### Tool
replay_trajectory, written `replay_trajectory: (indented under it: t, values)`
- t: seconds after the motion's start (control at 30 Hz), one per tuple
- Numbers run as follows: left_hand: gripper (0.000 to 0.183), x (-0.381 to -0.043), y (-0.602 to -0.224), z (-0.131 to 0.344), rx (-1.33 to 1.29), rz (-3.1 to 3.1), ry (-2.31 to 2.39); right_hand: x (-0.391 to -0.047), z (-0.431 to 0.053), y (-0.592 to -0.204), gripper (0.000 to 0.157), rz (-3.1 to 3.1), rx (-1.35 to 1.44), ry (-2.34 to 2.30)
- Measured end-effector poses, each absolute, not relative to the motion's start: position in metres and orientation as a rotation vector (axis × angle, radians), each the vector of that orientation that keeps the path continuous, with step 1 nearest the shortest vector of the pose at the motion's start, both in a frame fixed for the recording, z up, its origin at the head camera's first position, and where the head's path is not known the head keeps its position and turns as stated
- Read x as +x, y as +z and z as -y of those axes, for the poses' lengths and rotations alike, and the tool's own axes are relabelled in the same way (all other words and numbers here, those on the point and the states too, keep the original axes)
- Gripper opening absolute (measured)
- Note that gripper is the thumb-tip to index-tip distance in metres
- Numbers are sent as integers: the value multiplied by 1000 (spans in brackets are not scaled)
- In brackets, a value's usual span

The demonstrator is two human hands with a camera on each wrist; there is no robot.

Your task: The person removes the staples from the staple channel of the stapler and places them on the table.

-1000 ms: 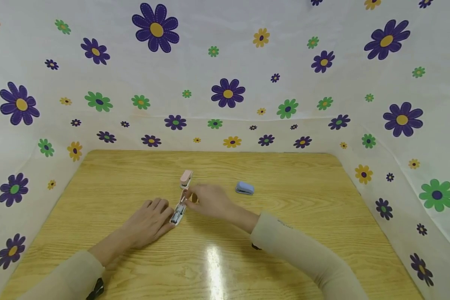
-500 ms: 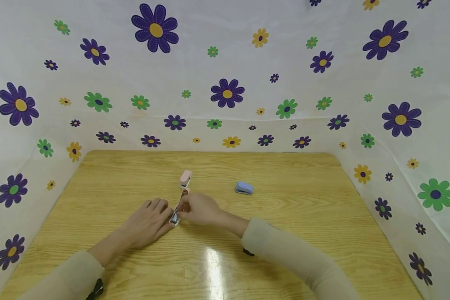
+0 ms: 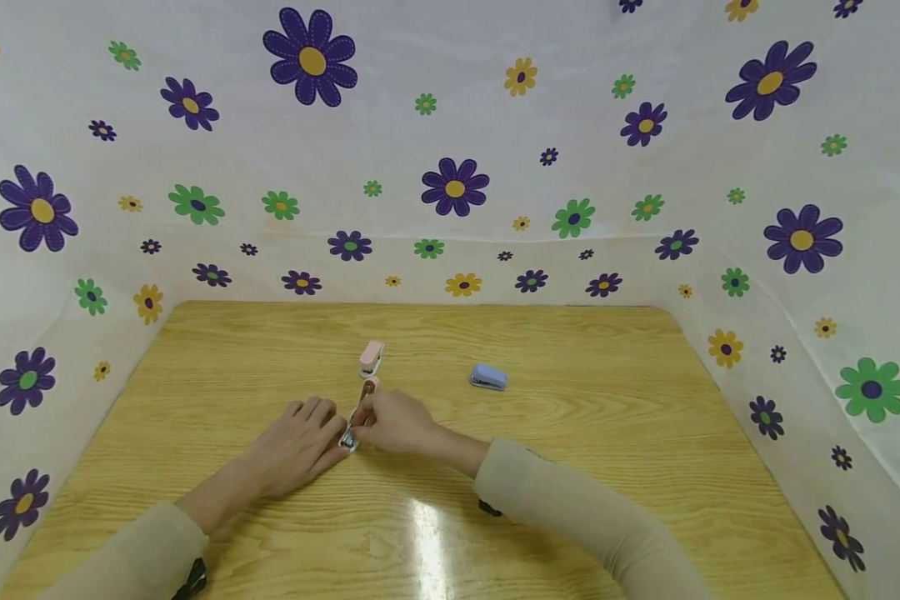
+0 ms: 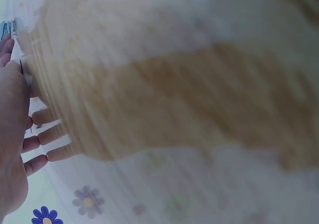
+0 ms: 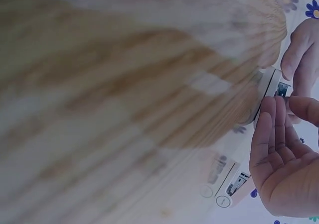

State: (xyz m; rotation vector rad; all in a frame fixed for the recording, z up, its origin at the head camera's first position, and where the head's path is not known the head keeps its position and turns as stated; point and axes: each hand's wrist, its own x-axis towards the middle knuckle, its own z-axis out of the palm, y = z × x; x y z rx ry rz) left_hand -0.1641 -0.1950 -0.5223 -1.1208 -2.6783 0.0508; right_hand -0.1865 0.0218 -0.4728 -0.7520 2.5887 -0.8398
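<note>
A small stapler with its pink top swung back (image 3: 371,384) lies slantwise on the table in the head view. My left hand (image 3: 296,446) holds its near end between thumb and fingers. From the other side, my right hand (image 3: 397,421) pinches at the stapler's middle, thumb and fingertips over the metal staple channel. I cannot tell whether a small piece sits between those fingertips. In the right wrist view, the stapler's white side (image 5: 269,87) shows beyond the right fingers. The left wrist view has the left hand (image 4: 15,119) at its edge, fingers on the tabletop.
Just beyond the opened stapler stands a closed pink stapler (image 3: 372,357). A blue stapler (image 3: 488,376) lies farther right on the wooden table (image 3: 607,467). White flowered cloth (image 3: 390,150) walls in the back and both sides.
My right hand has slid from the stapler's far pink end down to its metal channel, toward the left hand, and then nearly settled. The left hand stays put.
</note>
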Motion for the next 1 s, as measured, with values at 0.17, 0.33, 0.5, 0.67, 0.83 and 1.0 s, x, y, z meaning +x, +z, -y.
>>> replay_trajectory:
  t: [0.17,0.33,0.5,0.67,0.83,1.0]
  values:
    - [31,-164,-521,195,-1121,2688,69,-188,-22,-474,9,-2507,-690,-953]
    - [31,-164,-520,195,-1119,2695,76,-187,-22,-474,7,-2442,-644,-1049]
    - [32,-164,-520,195,-1119,2691,78,-187,-22,-473,6,-2421,-633,-1084]
    - [31,-164,-523,195,-1120,2677,62,-186,-24,-471,7,-2400,-611,-1133]
    - [30,-165,-523,194,-1123,2677,41,-183,-30,-469,9,-2360,-555,-1209]
    - [31,-164,-523,195,-1108,2693,42,-175,-38,-469,9,-2275,-529,-1245]
